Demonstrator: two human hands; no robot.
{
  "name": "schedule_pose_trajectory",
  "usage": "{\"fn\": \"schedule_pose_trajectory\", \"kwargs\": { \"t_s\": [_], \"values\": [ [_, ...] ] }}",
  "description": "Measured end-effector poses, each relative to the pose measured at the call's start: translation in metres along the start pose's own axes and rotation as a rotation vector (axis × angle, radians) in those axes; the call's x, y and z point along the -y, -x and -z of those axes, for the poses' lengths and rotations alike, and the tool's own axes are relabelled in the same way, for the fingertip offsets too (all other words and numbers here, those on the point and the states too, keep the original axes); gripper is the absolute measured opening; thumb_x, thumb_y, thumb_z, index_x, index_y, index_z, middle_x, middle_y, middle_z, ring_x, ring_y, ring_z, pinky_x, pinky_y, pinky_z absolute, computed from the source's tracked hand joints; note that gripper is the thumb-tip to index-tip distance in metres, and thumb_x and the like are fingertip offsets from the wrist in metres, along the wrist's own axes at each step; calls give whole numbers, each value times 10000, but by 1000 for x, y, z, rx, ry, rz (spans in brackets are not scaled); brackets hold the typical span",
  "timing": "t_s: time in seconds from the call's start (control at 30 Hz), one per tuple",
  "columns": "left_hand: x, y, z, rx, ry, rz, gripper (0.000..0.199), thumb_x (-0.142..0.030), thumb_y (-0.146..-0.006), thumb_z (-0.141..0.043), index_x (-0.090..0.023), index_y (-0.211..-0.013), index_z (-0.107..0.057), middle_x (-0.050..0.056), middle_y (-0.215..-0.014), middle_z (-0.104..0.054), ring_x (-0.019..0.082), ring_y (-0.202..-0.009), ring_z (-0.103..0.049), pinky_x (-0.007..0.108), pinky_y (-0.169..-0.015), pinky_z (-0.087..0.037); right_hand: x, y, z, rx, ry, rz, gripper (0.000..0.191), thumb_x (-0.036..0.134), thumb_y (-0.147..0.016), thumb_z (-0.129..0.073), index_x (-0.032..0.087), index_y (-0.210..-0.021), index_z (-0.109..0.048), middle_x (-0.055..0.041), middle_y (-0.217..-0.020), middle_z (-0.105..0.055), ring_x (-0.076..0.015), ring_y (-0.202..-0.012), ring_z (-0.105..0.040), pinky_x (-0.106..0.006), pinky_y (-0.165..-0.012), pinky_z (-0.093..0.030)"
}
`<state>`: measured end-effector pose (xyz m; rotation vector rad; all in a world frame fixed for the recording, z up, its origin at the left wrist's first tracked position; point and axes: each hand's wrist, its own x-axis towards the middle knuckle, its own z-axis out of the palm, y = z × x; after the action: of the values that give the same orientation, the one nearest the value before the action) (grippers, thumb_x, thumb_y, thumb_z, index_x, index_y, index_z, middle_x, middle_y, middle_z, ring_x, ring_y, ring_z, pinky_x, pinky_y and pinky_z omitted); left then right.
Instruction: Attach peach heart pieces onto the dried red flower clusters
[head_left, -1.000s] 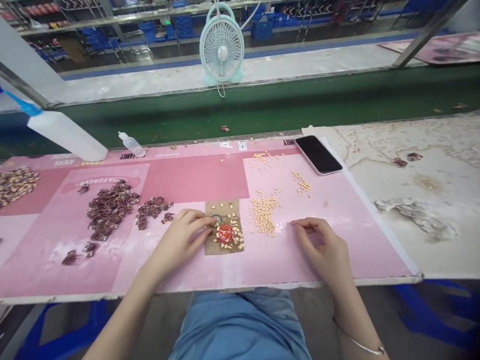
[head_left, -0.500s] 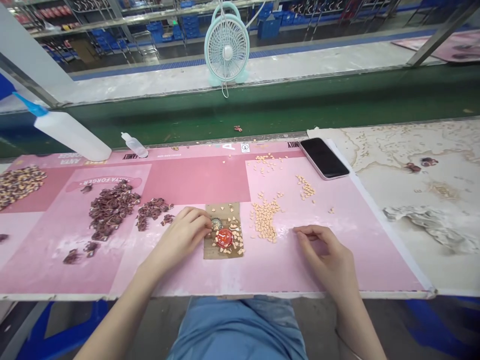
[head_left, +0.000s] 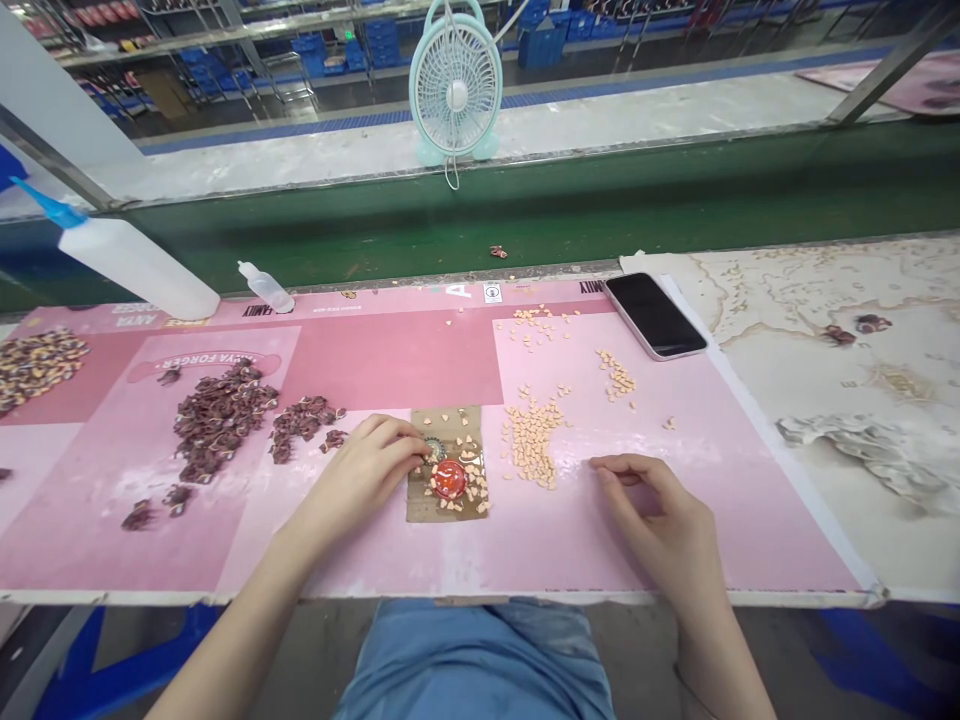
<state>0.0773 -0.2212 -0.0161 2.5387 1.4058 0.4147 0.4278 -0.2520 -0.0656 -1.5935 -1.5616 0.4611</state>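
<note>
At the left edge of a small brown cardboard piece (head_left: 420, 508), my left hand (head_left: 367, 470) has its fingers pinched together beside a silver crimped cap (head_left: 435, 450). Whatever lies between those fingertips is hidden. A glossy red cap (head_left: 450, 480) sits on the cardboard, with small cream-coloured pieces (head_left: 476, 480) scattered round it. My right hand (head_left: 664, 520) rests on the pink mat with thumb and index tips together; anything in them is too small to make out. Between the hands lies a heap of the same cream pieces (head_left: 532, 440).
Dark brown, tufted small parts (head_left: 221, 420) are heaped on the left, near a dark-and-yellow pile (head_left: 37, 365). A large blue-tipped bottle (head_left: 139, 265), a small dropper bottle (head_left: 266, 288) and a phone (head_left: 656, 315) lie along the back. A fan (head_left: 456, 95) stands beyond.
The view has shifted slightly. Both hands keep nearly the same place and pose, and the pieces on the mat look unchanged.
</note>
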Motion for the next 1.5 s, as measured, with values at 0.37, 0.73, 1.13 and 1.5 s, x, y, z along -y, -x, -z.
{"fn": "schedule_pose_trajectory", "kwargs": {
  "t_s": [0.37,0.73,1.13,1.5],
  "values": [
    [-1,0,1,-85,-124,-134,239,-153,-1060,-522,-203,-1043,-755,53,-1050,-750,207,-987,-615,316,-860,-515,-5,3,-1,3,-4,-9,180,436,-977,-641,280,-980,-730,-32,-962,-808,-210,-829,-752,-311,-745,-617],
    [-6,-19,19,27,-142,-228,171,-187,-1052,-568,-173,-910,-662,17,-926,-713,178,-884,-598,301,-798,-475,-4,3,-1,9,-2,-14,197,446,-975,-638,273,-965,-732,-41,-953,-808,-217,-821,-750,-325,-724,-613],
    [-4,-25,30,81,-112,-237,211,-189,-1060,-544,-172,-880,-652,20,-875,-689,188,-847,-587,316,-756,-444,2,0,2,26,14,-11,209,456,-971,-632,271,-968,-729,-49,-947,-821,-222,-795,-775,-322,-652,-616],
    [3,-23,25,100,-51,-210,268,-255,-1085,-515,-213,-977,-757,34,-997,-748,186,-943,-636,308,-823,-480,5,-2,3,30,23,-19,211,447,-960,-630,264,-954,-735,-54,-937,-828,-218,-783,-782,-319,-656,-635]
  ]
}}
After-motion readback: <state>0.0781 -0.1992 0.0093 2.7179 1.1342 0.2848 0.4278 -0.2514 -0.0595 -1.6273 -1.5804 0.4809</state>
